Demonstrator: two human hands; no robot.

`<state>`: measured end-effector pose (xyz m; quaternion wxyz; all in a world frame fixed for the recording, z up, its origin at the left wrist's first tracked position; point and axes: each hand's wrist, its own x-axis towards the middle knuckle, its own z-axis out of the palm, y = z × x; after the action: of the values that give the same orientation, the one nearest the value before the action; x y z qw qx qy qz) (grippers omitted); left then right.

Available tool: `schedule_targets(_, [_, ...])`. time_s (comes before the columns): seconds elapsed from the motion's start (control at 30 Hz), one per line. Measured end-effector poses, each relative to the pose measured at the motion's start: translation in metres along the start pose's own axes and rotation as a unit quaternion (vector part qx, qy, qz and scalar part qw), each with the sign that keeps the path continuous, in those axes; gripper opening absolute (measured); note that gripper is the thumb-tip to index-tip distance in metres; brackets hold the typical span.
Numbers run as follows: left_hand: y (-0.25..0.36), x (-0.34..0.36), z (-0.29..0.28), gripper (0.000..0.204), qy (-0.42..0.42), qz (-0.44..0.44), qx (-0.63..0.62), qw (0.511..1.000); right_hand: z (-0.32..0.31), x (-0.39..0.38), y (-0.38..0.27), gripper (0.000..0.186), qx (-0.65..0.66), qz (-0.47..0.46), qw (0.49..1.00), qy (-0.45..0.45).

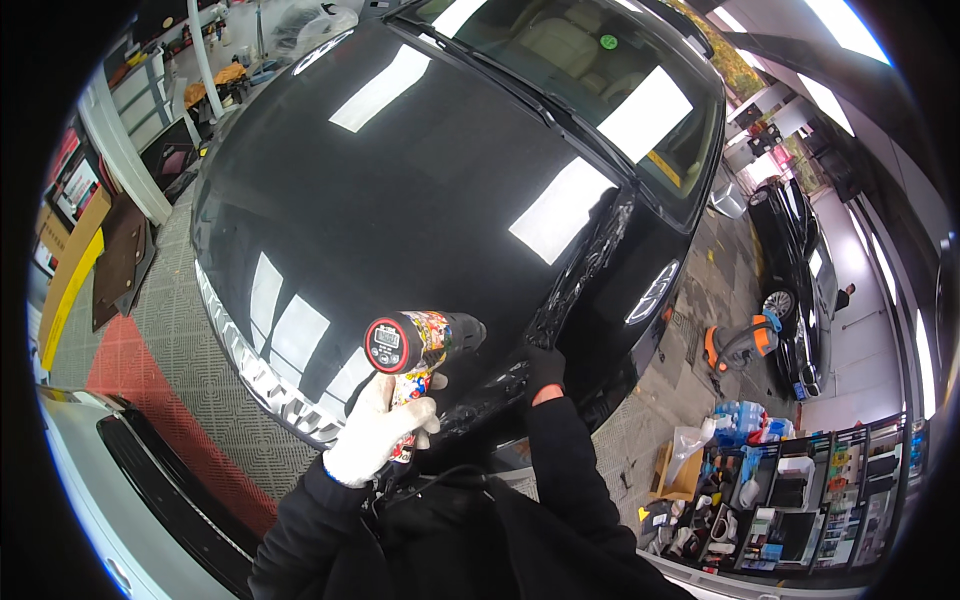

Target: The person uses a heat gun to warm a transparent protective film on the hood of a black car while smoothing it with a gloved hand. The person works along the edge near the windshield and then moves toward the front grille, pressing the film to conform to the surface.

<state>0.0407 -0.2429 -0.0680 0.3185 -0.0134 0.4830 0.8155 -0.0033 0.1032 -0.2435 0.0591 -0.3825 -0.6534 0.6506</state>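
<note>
My left hand [378,430], in a white glove, is closed round the handle of a heat gun [436,335]. The gun is wrapped in colourful stickers and has a round red-rimmed display at its back. Its dark nozzle points right, over the front corner of a black car hood [400,220]. My right hand [545,368], in a black glove, is at the hood's edge against wrinkled, shiny film [583,272]. Its fingers blend into the dark surface, so their grip is unclear. More crumpled film [485,398] lies along the edge between my hands.
The black car's windshield [590,60] is beyond the hood. A pale car [100,500] stands at the near left. To the right are an orange vacuum cleaner [740,345], another black car [800,280] and a shelf [800,500] crowded with bottles and boxes.
</note>
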Motion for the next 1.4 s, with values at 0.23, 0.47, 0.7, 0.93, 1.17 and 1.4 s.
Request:
schedule_targets(0.23, [0.005, -0.003, 0.002, 0.056, -0.006, -0.007, 0.025, 1.000, 0.007, -0.004, 0.003, 0.024, 0.003, -0.041, 0.998, 0.053])
schedule_targets(0.47, [0.007, -0.003, 0.006, 0.057, 0.000, -0.003, 0.014, 1.000, 0.002, -0.007, 0.005, 0.023, -0.113, -0.126, 0.985, 0.042])
schedule_targets(0.7, [0.011, -0.003, 0.006, 0.048, 0.013, 0.019, -0.004, 1.000, 0.013, -0.035, -0.024, 0.024, 0.077, -0.020, 0.996, 0.035])
schedule_targets(0.93, [0.004, 0.005, -0.002, 0.053, 0.002, 0.006, -0.030, 1.000, 0.014, -0.056, -0.044, 0.014, 0.077, 0.033, 0.996, 0.033])
schedule_targets(1.17, [0.012, -0.010, -0.010, 0.056, 0.016, -0.008, -0.002, 1.000, -0.001, -0.061, -0.045, 0.022, 0.143, 0.043, 0.989, -0.003])
schedule_targets(1.4, [0.031, -0.056, -0.033, 0.061, 0.066, 0.029, -0.006, 0.997, -0.010, -0.058, -0.021, 0.026, 0.105, -0.028, 0.989, 0.096])
